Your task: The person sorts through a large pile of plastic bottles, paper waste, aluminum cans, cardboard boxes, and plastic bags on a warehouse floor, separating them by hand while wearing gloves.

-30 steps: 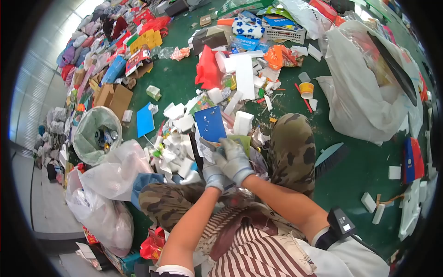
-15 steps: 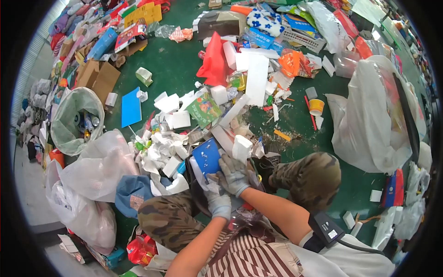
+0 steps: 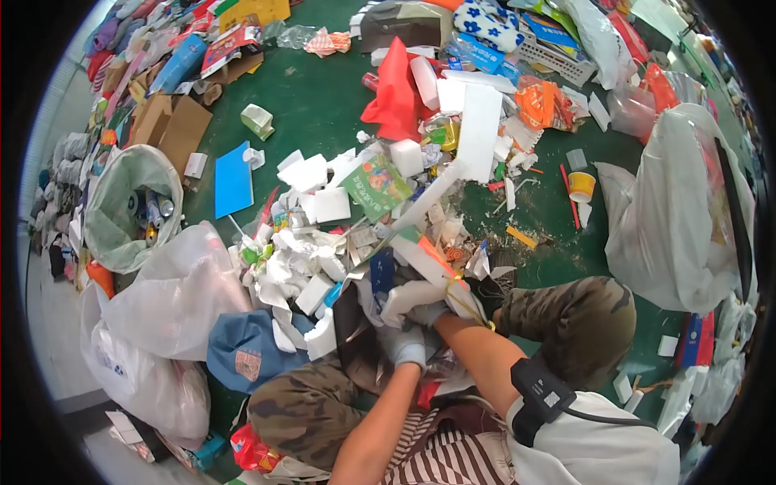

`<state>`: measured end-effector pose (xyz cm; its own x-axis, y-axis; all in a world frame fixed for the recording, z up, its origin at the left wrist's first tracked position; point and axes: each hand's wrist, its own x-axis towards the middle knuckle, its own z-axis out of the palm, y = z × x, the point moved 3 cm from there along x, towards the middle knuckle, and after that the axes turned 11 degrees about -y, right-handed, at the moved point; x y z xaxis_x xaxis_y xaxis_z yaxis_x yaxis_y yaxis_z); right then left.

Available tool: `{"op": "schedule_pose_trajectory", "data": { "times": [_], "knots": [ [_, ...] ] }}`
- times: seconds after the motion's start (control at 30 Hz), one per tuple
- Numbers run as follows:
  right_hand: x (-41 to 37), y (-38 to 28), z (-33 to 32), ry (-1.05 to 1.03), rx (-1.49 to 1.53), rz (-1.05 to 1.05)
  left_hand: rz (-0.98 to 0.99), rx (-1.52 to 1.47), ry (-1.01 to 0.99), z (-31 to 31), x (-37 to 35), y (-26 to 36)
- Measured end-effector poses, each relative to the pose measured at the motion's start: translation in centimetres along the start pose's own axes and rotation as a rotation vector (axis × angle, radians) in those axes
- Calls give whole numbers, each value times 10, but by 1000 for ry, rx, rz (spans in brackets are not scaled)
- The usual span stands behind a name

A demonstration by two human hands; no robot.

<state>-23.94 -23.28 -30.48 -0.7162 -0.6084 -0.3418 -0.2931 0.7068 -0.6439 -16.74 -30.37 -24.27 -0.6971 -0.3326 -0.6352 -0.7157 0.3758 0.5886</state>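
Note:
My left hand (image 3: 404,345), in a pale glove, is low between my knees. It looks closed, but whatever is in its fingers is hidden. Just above it, my gloved right hand (image 3: 428,313) reaches in from the right, its fingers covered by a curved white foam piece (image 3: 409,300). A dark blue flat piece (image 3: 381,270) stands upright beside the foam, close to both hands. Around them is a dark open bag or container (image 3: 349,319). A long white foam strip (image 3: 428,260) with an orange edge leans beyond my right hand.
Torn white foam (image 3: 303,255) and a green picture booklet (image 3: 377,187) are heaped ahead. At left stand a lined bin (image 3: 133,210) and a white sack (image 3: 174,283). A big white bag (image 3: 679,218) is at right. A blue sheet (image 3: 234,180) lies on the green floor.
The blue piece has turned from lying broad side up to standing narrow. My right hand has moved down off it, under the white foam. The view has shifted slightly.

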Motion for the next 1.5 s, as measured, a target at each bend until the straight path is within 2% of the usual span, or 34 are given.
{"op": "schedule_pose_trajectory", "data": {
  "times": [0.03, 0.07, 0.1, 0.13, 0.17, 0.23, 0.3, 0.37, 0.4, 0.43, 0.47, 0.5, 0.57, 0.63, 0.7, 0.73, 0.77, 0.83, 0.87, 0.9, 0.93, 0.97, 1.0, 1.03, 1.07, 1.13, 1.17, 1.23, 1.3, 1.33, 1.37, 1.4, 1.43, 1.5],
  "knots": [
    [1, 1, -3, -20, 3, 6, -12, -157, -138, -3, -3, 3],
    [0, 2, -6, -38, 4, 14, -13, -58, -155, -11, -12, 13],
    [-1, 4, -9, -48, 10, 23, 114, 88, -18, -25, -31, 24],
    [-5, 4, -12, -47, 15, 32, 300, 158, 30, -50, -58, 52],
    [-5, 3, -14, -48, 19, 39, 578, 422, 247, -69, -76, 57],
    [-9, 1, -19, -23, 23, 63, 582, 453, 655, -100, -110, 66],
    [-18, -8, -19, 19, 55, 94, 275, 162, 630, -94, -82, 16],
    [-21, -17, -18, 85, 120, 123, 238, -359, 376, -78, -37, -46],
    [-21, -21, -18, 122, 155, 136, 231, -227, 363, -79, -33, -48],
    [-21, -23, -16, 183, 231, 169, 239, -237, 364, -80, -40, -39],
    [-21, -28, -17, 354, 234, 65, 152, -281, 328, -82, -50, -24],
    [-23, -30, -12, 357, 225, 61, 65, -324, 292, -84, -60, -12],
    [-33, -43, -19, 310, 389, 196, 66, -380, 279, -83, -65, -9],
    [-45, -54, -25, 345, 444, 205, 116, -174, 354, -81, -45, -27],
    [-76, -80, -46, 146, 240, 273, 109, -236, 346, -77, -37, -34],
    [-88, -85, -49, 329, -18, 176, 114, -167, 375, -79, -46, -25],
    [-103, -90, -64, 332, -20, 178, 120, -95, 402, -81, -52, -20],
    [-136, -109, -107, 678, -293, -80, 134, -117, 385, -83, -45, -27],
    [-142, -110, -117, 684, -296, -70, 103, -245, 308, -82, -41, -31],
    [-151, -105, -127, 729, -340, 98, 73, -371, 221, -78, -36, -34],
    [-162, -95, -136, 776, -384, 277, 164, -298, 309, -74, -15, -52],
    [-151, -66, -126, 554, -188, 391, 207, -254, 359, -80, -46, -24],
    [-143, -39, -116, 333, -22, 531, 227, -342, 354, -73, -36, -31],
    [-135, -16, -106, 109, 167, 586, 245, -429, 351, -72, -25, -40],
    [-133, -8, -111, 128, 173, 598, 260, -436, 283, -74, -23, -38],
    [-123, -1, -116, 43, 26, 459, 252, -383, 172, -83, -27, -27],
    [-122, 8, -119, 53, 30, 458, 303, -466, 90, -89, -40, -10],
    [-125, 25, -129, 370, 281, 385, 593, -188, 279, -105, -40, 16],
    [-147, -3, -188, 195, 216, 529, 681, -143, 68, -129, -59, 70],
    [-187, -35, -225, 161, 545, 656, 711, -302, 13, -138, -66, 93],
    [-169, -10, -237, -18, -391, 463, 739, -465, -37, -147, -74, 114],
    [-162, 35, -248, 227, 180, 320, 715, -548, -97, -158, -97, 135],
    [-170, 49, -270, 323, 377, 332, 691, -632, -154, -167, -115, 149],
    [-192, 62, -311, 440, 547, 405, 760, -692, -105, -185, -115, 154]
  ]
}}
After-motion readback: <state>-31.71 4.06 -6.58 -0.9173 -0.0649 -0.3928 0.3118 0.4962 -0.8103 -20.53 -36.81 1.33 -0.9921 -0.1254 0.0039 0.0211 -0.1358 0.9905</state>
